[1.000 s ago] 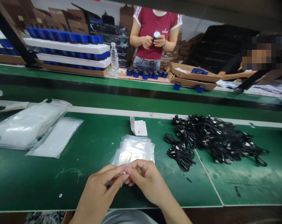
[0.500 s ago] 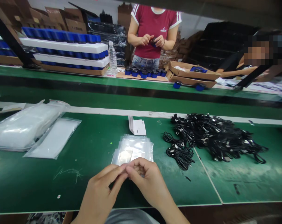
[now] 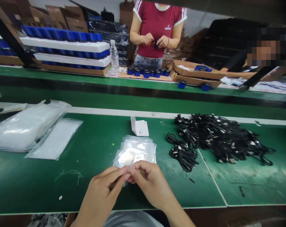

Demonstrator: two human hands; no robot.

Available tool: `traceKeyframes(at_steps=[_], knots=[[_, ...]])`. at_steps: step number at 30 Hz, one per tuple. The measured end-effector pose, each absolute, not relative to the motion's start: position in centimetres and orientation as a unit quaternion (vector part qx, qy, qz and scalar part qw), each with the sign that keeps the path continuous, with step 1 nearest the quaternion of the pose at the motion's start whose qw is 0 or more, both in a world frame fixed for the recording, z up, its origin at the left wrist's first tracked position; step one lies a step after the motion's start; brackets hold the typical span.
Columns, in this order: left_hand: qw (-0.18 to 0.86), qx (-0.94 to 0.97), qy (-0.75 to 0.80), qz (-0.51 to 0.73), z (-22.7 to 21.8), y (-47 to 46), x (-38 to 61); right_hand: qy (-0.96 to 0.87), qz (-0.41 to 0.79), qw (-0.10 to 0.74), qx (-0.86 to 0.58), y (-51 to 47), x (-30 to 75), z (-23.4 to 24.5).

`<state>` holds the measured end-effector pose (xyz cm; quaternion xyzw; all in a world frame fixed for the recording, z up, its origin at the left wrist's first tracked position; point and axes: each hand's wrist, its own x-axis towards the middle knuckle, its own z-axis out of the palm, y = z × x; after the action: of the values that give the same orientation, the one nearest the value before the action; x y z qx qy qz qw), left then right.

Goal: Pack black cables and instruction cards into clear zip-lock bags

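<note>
In the head view, the left hand (image 3: 99, 190) and right hand (image 3: 152, 184) meet at the near edge of a spread of clear plastic bags (image 3: 138, 148) on the green bench (image 3: 95, 135). Each hand's thumb and forefinger are pinched together; whatever lies between them is hidden. Just beyond the bags stands a folded white card (image 3: 142, 128). Coiled black cables (image 3: 221, 138) lie heaped to the right, a flat plastic pack (image 3: 54, 140) to the left.

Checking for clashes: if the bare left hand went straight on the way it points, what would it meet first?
The bare right hand, most likely: its fingertips lie beside those of the left hand, though depth is unclear.
</note>
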<state>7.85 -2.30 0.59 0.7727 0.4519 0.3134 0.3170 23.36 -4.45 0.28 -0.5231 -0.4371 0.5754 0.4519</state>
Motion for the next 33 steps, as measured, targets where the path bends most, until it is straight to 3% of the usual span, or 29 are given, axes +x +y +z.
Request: traceKeyframes(at_steps=[9,19,26,33], knots=[[0.34,0.76,0.482,0.272,0.8,-2.3,8.0,-0.497,0.519,0.423,-0.552,-4.8,23.3,0.1],[0.258,0.837,0.462,0.139,1.1,-1.5,8.1,-0.59,0.401,0.384,-0.586,-4.8,23.5,0.3],[0.395,0.761,0.474,0.198,0.3,-1.7,9.0,-0.667,0.284,0.346,-0.596,-6.1,22.8,1.0],[0.253,0.796,0.467,0.289,-1.5,-2.2,9.1,-0.69,0.116,0.276,-0.659,-4.8,22.9,-0.4]])
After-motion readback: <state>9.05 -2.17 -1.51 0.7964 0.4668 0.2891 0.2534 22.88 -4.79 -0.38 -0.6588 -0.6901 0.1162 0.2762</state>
